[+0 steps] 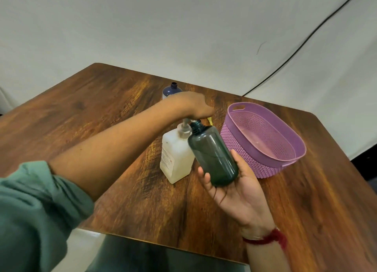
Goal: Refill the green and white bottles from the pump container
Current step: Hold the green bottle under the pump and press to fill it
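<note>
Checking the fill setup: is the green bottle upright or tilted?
Tilted: the right hand holds the green bottle, neck leaning toward the pump container.

The green bottle (212,155) is translucent, dark and uncapped. It is raised and tilted, open neck beside the pump stem. The pump container (176,159) is off-white, squarish and labelled, and stands upright just left of it. The blue-and-white bottle (173,89) stands uncapped farther back.

Our left hand (191,106) grips the top of the white pump container (176,159) on the counter (126,194). Our right hand (236,192) holds the green bottle (212,155) tilted, its open mouth by the pump.
</note>
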